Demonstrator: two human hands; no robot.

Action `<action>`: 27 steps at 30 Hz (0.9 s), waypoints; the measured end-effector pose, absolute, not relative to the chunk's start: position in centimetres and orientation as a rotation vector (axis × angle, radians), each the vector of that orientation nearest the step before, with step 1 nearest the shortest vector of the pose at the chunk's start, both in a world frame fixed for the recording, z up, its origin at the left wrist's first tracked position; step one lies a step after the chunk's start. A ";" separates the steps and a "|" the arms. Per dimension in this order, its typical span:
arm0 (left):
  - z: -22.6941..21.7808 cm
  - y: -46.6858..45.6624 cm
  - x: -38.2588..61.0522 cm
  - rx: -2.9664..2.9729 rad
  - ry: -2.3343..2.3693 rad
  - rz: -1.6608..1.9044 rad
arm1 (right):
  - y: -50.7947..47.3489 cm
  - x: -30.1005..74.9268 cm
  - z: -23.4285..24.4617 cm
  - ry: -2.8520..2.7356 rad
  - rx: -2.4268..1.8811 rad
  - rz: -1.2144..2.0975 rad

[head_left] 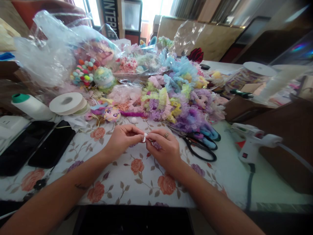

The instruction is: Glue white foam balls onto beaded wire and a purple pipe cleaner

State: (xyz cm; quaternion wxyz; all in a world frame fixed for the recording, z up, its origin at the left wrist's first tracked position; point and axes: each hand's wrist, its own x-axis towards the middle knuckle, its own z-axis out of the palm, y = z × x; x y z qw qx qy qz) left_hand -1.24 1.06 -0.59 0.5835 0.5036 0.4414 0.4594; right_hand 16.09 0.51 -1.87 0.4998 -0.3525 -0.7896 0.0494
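— What is seen of the surface?

— The surface (137, 186) is covered by a white cloth printed with roses. Taken from the hands, a heap of dolls (186, 107) in frilled pastel dresses is piled at twelve to one o'clock. Clear plastic bags (46, 52) are heaped at ten to eleven o'clock, and coloured pom-poms (83, 73) are seen in one of them.

— And nearer the hands?

— Black-handled scissors (199, 148) are laid at three o'clock, just beside the right hand (163, 150). A white glue gun (251, 143) is stood farther out the same way. Two dark phones (52, 143) are laid side by side at nine o'clock. Beyond them, at ten o'clock, a ribbon roll (68, 102) and a thread cone (31, 106) with a green top are set.

— What is held?

— A small white piece (145, 137) is pinched just above the cloth, at the middle of the surface. The grip of the left hand (122, 138) is closed narrowly on it from nine o'clock, and the grip of the right hand from three o'clock. A ring (166, 134) is worn on the right hand. Something purple is tucked under the right fingers; what it is cannot be told.

— And the room?

— Bright windows (151, 8) with curtains are seen at twelve o'clock.

— Any writing?

— A dark upright sign (109, 14) is stood at eleven o'clock. The white letters "INTER" can be made out on it; the rest is cut off.
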 end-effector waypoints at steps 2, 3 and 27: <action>-0.4 1.0 -1.2 1.209 1.062 1.056 | 0.5 16.1 -2.0 -1.929 -0.850 0.102; -0.3 0.9 -1.1 1.226 1.072 1.053 | 0.5 16.1 -2.0 -1.931 -0.854 0.101; 0.0 0.9 -1.2 1.349 1.170 1.013 | 0.5 15.9 -1.5 -1.781 -0.964 0.520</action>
